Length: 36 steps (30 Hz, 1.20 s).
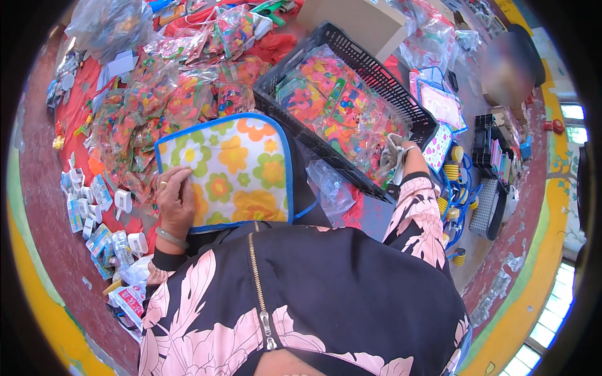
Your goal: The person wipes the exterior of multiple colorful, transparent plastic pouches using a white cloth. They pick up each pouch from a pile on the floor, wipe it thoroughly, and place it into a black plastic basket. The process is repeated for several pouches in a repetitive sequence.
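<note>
Black jacket (326,269) with pink flowers and a brass zip occupies the near position. Left hand (174,200): fingers bent and close together, clamped on the left edge of the floral piece (227,172); the thumb is not clearly visible. The floral piece lies over the person's lap, spread nearly flat, face up. Its ground is white, printed with orange, yellow and green flowers; blue binding follows the edge, and the upper corners are rounded. A blue cord (307,209) runs out from its lower right side.

Right hand (412,151): positioned at the right end of the black crate (335,164), its fingers largely covered by a greyish-white cloth (391,156); whether they are closed on it cannot be told. The black crate, set at a slant beyond the lap, contains clear packets (335,103) of multicoloured small pieces. Similar bags (179,100) are heaped to its left on red sheeting (70,122). Beyond the black crate stands a cardboard box (354,24). At upper right, a second person (530,56) is partly visible.
</note>
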Tool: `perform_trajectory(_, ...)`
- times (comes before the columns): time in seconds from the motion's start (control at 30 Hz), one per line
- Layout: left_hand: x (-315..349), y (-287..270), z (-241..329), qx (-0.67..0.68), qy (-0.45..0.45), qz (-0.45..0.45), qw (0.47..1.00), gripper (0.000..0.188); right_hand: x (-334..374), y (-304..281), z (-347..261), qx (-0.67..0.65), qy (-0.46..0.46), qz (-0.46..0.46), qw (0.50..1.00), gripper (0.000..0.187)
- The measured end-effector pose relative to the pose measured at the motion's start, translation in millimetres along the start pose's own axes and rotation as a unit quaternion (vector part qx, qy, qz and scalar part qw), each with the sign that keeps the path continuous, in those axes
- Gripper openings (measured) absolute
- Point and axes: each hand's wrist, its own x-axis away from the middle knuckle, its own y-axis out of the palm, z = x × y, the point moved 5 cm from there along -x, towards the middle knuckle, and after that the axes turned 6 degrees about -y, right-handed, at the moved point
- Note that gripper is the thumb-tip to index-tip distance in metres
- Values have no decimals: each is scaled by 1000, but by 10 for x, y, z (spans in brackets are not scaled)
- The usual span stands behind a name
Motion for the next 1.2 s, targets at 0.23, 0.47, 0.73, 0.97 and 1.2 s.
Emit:
perform_trajectory(0.23,48,-55,-29,17,9,22,1000,16,297,392,-564,-16,-94,-35,995,26)
perform_trajectory(0.47,163,-21,-275,52,-2,28,998,16,2609,2181,-2203,68,-552,-50,830,22)
perform_trajectory(0.73,278,-221,-590,259,-72,18,963,17,3412,3804,-1325,501,-726,-140,449,28)
perform_trajectory(0.97,629,-104,-2466,386,-392,203,810,16,3299,3843,-1335,400,-773,-124,476,21)
perform_trajectory(1.2,1539,1233,-4719,632,-511,156,561,18,3237,3881,-1429,411,-752,-134,498,19)
